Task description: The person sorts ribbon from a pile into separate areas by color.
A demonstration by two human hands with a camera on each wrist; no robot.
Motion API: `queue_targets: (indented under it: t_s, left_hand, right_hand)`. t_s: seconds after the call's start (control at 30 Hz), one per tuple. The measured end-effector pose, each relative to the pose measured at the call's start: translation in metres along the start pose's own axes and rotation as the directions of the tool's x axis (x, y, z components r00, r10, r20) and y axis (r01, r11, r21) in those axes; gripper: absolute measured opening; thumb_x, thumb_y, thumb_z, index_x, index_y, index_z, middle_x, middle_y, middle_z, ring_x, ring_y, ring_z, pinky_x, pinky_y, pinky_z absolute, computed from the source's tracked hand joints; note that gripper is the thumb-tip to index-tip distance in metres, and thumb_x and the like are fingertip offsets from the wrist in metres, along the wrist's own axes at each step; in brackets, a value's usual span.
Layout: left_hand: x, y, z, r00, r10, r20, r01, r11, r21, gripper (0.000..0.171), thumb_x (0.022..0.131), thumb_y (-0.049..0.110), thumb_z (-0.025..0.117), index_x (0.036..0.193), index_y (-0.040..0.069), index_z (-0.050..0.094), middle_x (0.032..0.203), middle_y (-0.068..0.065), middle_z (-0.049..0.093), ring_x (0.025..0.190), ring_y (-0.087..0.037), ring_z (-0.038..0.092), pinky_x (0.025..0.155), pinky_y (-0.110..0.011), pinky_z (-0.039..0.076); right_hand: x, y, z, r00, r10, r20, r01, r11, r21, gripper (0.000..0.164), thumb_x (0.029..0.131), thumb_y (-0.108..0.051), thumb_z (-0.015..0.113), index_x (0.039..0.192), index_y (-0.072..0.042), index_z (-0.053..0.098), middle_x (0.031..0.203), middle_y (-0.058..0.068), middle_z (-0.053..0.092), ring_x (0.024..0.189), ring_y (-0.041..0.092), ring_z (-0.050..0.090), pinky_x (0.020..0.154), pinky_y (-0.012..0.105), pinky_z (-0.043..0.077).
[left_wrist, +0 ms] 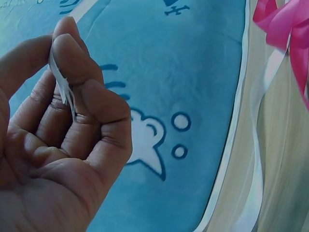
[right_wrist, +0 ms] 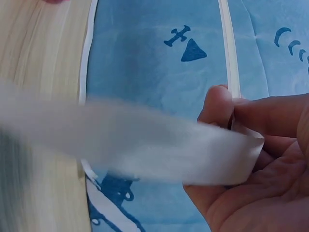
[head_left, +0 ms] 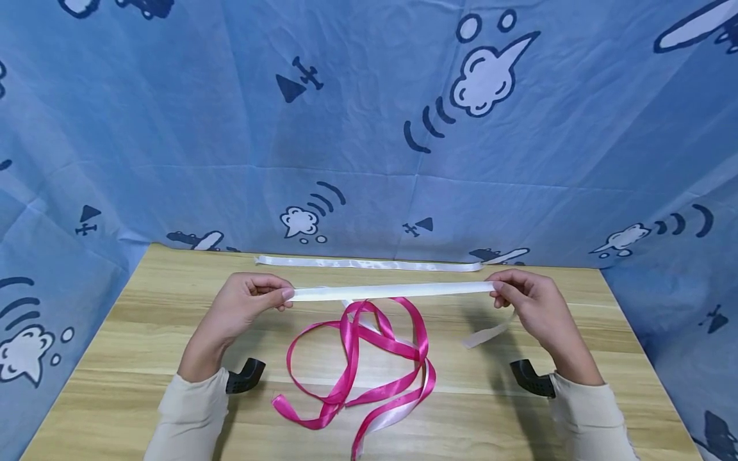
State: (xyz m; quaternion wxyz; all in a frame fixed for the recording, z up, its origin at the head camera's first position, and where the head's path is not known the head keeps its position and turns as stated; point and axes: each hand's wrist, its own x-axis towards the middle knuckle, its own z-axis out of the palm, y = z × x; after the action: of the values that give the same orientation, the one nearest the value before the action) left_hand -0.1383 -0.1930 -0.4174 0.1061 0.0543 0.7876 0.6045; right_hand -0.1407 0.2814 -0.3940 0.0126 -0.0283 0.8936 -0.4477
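A white ribbon is stretched nearly level above the table between two hands. My left hand pinches one end of it between thumb and fingers; in the left wrist view, frayed threads stick out below the fingertips. My right hand pinches the ribbon farther along, and a loose tail hangs down from that grip. The right wrist view shows this tail folding over the fingers and crossing close to the camera. Below the stretched ribbon, a tangled pink ribbon lies in loops on the table.
Along the back edge of the wooden table lies another white ribbon, laid out straight. White ribbon also shows among the pink loops. A blue printed cloth hangs behind and beside the table. Black wrist mounts sit on both sleeves.
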Motion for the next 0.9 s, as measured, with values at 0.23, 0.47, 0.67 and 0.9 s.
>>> queue_targets:
  t_s: [0.23,0.47,0.67,0.9]
  left_hand:
    - [-0.013,-0.001,-0.020,0.998,-0.006,-0.070,0.007,1.000,0.004,0.025,0.098,0.012,0.073,0.112,-0.009,0.075,0.082,0.011,0.076,0.080,-0.011,0.072,0.078,-0.029,0.059]
    - [-0.025,-0.009,-0.038,0.990,0.006,-0.141,-0.004,1.000,0.017,0.021,0.099,0.014,0.074,0.108,-0.005,0.077,0.082,0.012,0.076,0.079,-0.008,0.070,0.074,-0.026,0.058]
    - [-0.036,-0.017,-0.057,0.984,0.005,-0.176,0.009,0.997,0.077,0.022,0.100,0.017,0.073,0.108,-0.003,0.078,0.088,0.014,0.076,0.081,-0.006,0.071,0.078,-0.022,0.059]
    - [-0.050,-0.027,-0.078,0.975,-0.006,-0.224,0.029,0.995,0.099,0.013,0.102,0.017,0.070,0.106,0.008,0.080,0.086,0.017,0.076,0.082,-0.002,0.071,0.079,-0.014,0.055]
  right_hand:
    - [0.001,0.005,-0.004,1.000,0.003,-0.017,-0.003,1.000,0.000,0.025,0.108,-0.006,0.055,0.121,0.011,0.068,0.081,-0.012,0.067,0.072,0.005,0.064,0.067,0.019,0.054]
    - [-0.001,0.009,-0.009,0.999,0.011,-0.040,-0.012,1.000,-0.008,0.026,0.108,-0.006,0.054,0.122,0.011,0.068,0.081,-0.014,0.069,0.072,0.006,0.065,0.068,0.019,0.054]
    - [-0.001,0.017,-0.013,0.998,0.021,-0.052,-0.021,1.000,-0.004,0.028,0.109,-0.008,0.054,0.122,0.013,0.067,0.080,-0.014,0.069,0.072,0.005,0.065,0.067,0.020,0.055]
    - [0.000,0.030,-0.018,0.996,0.062,-0.060,-0.062,0.998,-0.003,0.032,0.110,-0.009,0.050,0.127,0.015,0.064,0.080,-0.016,0.070,0.073,0.004,0.066,0.068,0.020,0.056]
